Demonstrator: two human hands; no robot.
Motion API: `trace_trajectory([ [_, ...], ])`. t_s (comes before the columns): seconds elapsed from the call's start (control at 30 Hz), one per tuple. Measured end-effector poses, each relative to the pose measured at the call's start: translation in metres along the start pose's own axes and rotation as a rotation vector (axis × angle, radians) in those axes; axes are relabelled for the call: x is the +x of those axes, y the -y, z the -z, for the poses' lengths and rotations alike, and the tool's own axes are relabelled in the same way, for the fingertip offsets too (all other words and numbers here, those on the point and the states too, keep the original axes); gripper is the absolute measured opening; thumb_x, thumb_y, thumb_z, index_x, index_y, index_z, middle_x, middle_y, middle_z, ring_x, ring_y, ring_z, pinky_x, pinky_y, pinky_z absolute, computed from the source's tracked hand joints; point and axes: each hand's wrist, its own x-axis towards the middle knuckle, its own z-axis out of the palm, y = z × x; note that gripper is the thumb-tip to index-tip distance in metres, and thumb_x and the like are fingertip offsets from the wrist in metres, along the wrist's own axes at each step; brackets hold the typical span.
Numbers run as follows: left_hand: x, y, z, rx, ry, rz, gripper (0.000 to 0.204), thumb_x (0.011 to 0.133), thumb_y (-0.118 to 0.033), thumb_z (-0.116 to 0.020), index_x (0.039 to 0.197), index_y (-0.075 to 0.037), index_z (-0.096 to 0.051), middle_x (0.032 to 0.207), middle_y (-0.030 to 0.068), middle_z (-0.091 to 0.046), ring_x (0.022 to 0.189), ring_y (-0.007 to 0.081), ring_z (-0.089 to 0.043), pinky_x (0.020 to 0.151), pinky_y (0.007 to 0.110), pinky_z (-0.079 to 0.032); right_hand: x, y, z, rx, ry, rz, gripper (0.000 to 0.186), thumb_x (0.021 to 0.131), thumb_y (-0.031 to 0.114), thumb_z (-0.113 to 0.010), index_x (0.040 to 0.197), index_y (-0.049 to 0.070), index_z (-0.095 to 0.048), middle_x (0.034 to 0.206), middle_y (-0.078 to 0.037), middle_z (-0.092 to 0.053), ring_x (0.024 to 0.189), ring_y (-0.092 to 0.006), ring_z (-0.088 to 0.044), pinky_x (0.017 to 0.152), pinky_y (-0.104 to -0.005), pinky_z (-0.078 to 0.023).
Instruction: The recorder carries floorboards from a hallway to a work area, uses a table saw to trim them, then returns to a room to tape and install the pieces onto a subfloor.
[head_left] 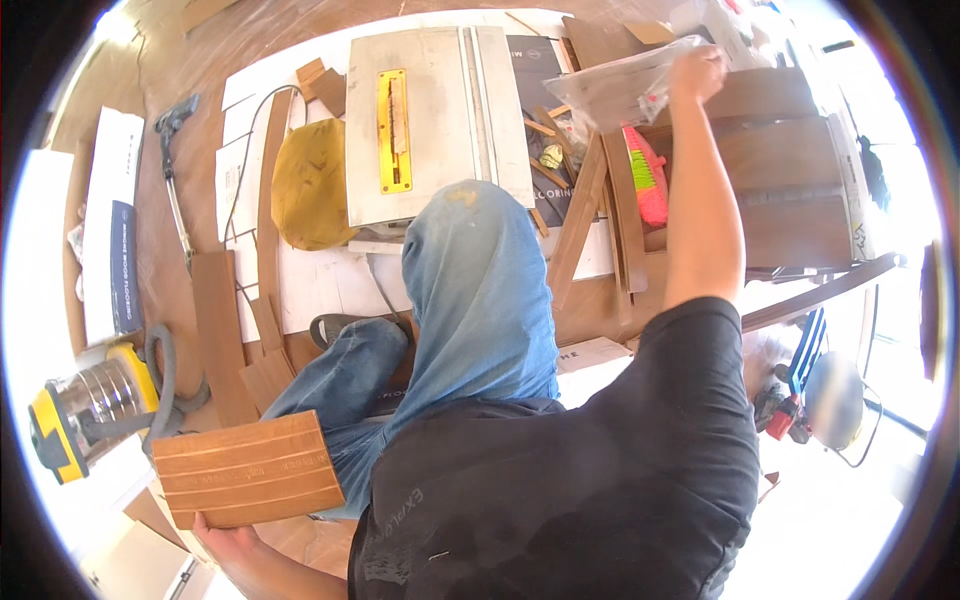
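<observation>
Head view, looking down: the two hands are wide apart; the left hand (pixel 228 545), its forearm bent in low at the left, grips the lower edge of a short grooved brown board (pixel 248 470), thumb in front, other fingers hidden; that board is tilted, nearer than the near left corner of the saw's metal top (pixel 440 120); the right hand (pixel 697 75), arm stretched almost straight forward, is closed on the corner of a clear plastic bag (pixel 622 88), beyond the metal top's right edge; wide brown boards (pixel 780 170) lie beside that arm.
</observation>
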Motion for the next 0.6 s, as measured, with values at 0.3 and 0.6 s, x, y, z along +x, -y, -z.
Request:
trace_trajectory([
  [0.3, -0.021, -0.015, -0.025, 0.001, -0.006, -0.138, 0.047, 0.100, -0.023, -0.051, 0.142, -0.001, -0.050, 0.143, 0.0184, -0.054, 0.130, 0.0347, -0.055, 0.105, 0.053, -0.053, -0.011, 0.030, -0.053, 0.292, 0.019, -0.459, 0.045, 0.103, 0.034, -0.041, 0.116, -0.005, -0.061, 0.120, -0.028, -0.065, 0.117, -0.0460, -0.060, 0.100, -0.0558, -0.046],
  [0.6, -0.022, -0.014, -0.032, -0.065, -0.088, -0.132, 0.048, 0.101, -0.025, -0.051, 0.142, -0.001, -0.050, 0.145, 0.0177, -0.054, 0.131, 0.0347, -0.055, 0.105, 0.054, -0.050, -0.136, -0.004, -0.135, 0.098, -0.034, 0.554, 0.040, 0.101, 0.037, -0.049, 0.100, 0.001, -0.065, 0.104, -0.022, -0.063, 0.107, -0.0428, -0.055, 0.091, -0.0588, -0.042],
])
